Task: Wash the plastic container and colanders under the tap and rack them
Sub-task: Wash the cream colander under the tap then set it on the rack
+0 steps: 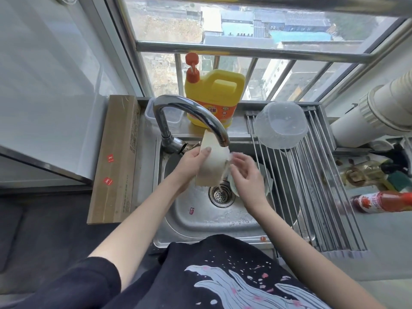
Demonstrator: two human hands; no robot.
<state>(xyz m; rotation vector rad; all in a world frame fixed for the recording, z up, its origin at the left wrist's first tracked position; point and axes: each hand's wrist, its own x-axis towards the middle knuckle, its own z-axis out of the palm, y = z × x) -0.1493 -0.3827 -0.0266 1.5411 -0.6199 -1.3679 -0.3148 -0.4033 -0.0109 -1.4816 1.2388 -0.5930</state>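
The left hand (191, 163) gripped a cream colander (211, 163) under the tap (196, 114), fingers curled around its back; the right hand (245, 172), fingers loosely open, apparently touched its rim.

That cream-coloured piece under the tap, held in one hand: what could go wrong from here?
1. Only the left hand grips the cream colander; wet plastic might slip into the sink.
2. Water runs off it toward the drain; tilting could splash the cardboard box beside the sink.
3. The clear container sits tipped on the roll-up rack; racking the colander might nudge it off.
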